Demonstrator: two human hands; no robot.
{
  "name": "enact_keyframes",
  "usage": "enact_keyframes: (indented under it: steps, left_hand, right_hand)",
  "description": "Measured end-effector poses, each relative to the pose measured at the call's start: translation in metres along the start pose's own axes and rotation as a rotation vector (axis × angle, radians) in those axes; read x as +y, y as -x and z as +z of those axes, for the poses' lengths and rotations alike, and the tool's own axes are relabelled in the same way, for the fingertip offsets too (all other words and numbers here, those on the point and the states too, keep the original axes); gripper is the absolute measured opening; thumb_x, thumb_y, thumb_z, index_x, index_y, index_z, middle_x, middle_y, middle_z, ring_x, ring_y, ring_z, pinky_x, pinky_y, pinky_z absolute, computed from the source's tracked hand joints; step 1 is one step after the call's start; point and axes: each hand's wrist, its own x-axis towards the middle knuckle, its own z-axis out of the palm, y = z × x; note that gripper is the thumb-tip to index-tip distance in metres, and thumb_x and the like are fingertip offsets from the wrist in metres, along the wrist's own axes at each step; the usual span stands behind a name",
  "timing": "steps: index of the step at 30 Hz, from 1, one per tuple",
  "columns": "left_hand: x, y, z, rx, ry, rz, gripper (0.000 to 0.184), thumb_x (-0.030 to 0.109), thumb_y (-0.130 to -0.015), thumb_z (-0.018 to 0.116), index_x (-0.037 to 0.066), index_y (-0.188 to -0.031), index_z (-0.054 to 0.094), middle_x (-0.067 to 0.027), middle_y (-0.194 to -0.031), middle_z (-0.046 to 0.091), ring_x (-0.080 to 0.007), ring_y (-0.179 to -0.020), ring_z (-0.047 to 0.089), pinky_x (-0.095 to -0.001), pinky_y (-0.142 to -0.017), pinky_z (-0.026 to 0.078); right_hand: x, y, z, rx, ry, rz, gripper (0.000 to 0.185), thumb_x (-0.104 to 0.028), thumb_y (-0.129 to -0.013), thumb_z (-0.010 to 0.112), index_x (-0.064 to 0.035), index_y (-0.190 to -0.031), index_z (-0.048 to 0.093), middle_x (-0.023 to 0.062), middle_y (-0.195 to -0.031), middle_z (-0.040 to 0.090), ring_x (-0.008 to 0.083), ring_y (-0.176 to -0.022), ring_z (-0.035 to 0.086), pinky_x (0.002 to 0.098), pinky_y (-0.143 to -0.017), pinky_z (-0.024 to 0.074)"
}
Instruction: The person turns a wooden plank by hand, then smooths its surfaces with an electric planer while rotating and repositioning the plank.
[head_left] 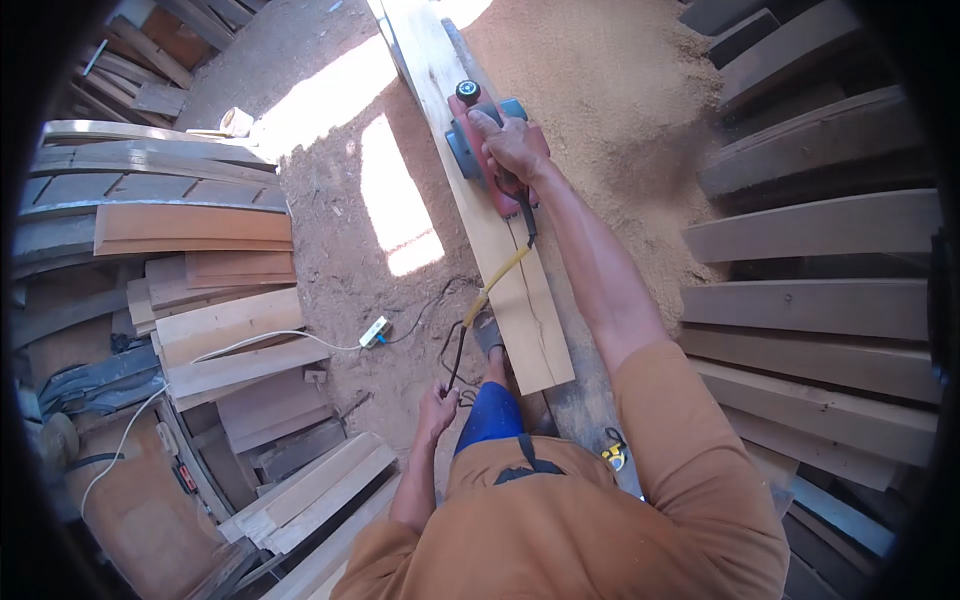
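Observation:
My right hand [512,148] is wrapped round the handle of a red and grey electric planer [465,145], which rests on a long pale wooden board [520,320]. A crack runs along the board's near part. From the back of the planer a black power cord [531,222], partly wrapped in yellow [508,272], crosses the board to the left. Lower down, my left hand [437,408] is closed round this cord, beside my blue-clad leg.
Stacked boards [195,228] line the left side, and thick planks [820,305] stand along the right. Sawdust [620,90] covers the ground. A white power socket [375,332] with a white cable lies left of the board. A yellow tape measure [614,457] is near my waist.

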Motion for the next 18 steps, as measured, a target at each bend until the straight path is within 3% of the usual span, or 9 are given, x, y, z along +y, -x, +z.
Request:
enact_keyframes:
  steps: [2, 8, 10, 15, 18]
  left_hand:
    - [-0.018, 0.004, 0.009, -0.024, -0.022, -0.024, 0.032, 0.032, -0.094, 0.072, 0.002, -0.094, 0.063, -0.0167, -0.083, 0.071, -0.0298, -0.077, 0.067, -0.0445, -0.074, 0.053]
    - [-0.063, 0.02, 0.027, -0.166, -0.193, -0.035, 0.03, 0.03, -0.089, 0.073, 0.002, -0.093, 0.064, -0.0177, -0.084, 0.071, -0.03, -0.076, 0.067, -0.0445, -0.074, 0.053]
    - [-0.066, 0.032, 0.026, -0.259, -0.262, -0.049, 0.028, 0.029, -0.087, 0.073, 0.003, -0.095, 0.066, -0.0193, -0.088, 0.073, -0.0315, -0.081, 0.069, -0.045, -0.077, 0.054]
    - [-0.084, 0.048, 0.043, -0.337, -0.311, -0.028, 0.023, 0.025, -0.084, 0.07, 0.004, -0.095, 0.07, -0.0219, -0.094, 0.075, -0.0347, -0.091, 0.073, -0.0453, -0.082, 0.056]
    - [-0.1, 0.045, 0.056, -0.312, -0.277, -0.007, 0.023, 0.024, -0.084, 0.069, 0.004, -0.096, 0.07, -0.0236, -0.095, 0.075, -0.0361, -0.092, 0.073, -0.0455, -0.083, 0.056]
  right_hand:
    - [0.014, 0.019, 0.001, -0.009, -0.044, 0.01, 0.057, -0.057, -0.101, 0.066, 0.0004, -0.101, 0.067, 0.0015, -0.066, 0.061, 0.0102, -0.055, 0.06, 0.0279, -0.05, 0.0492]
    - [0.078, 0.153, 0.004, -0.035, -0.1, 0.097, 0.048, -0.047, -0.103, 0.065, -0.0009, -0.117, 0.063, 0.0008, -0.069, 0.061, 0.0077, -0.053, 0.056, 0.0265, -0.048, 0.0467]
    - [0.099, 0.231, -0.004, -0.08, 0.065, -0.011, 0.055, -0.042, -0.102, 0.062, 0.0011, -0.136, 0.057, 0.0051, -0.073, 0.064, 0.0157, -0.062, 0.061, 0.0353, -0.059, 0.0517]
    - [0.151, 0.432, -0.018, -0.121, 0.075, 0.02, 0.065, -0.045, -0.098, 0.065, 0.0057, -0.138, 0.056, 0.0264, -0.126, 0.067, 0.0371, -0.122, 0.064, 0.0452, -0.105, 0.0488]
    - [0.163, 0.458, -0.013, -0.113, 0.104, 0.064, 0.061, -0.046, -0.097, 0.066, 0.0049, -0.13, 0.06, 0.0281, -0.119, 0.068, 0.0401, -0.116, 0.067, 0.0468, -0.099, 0.0508]
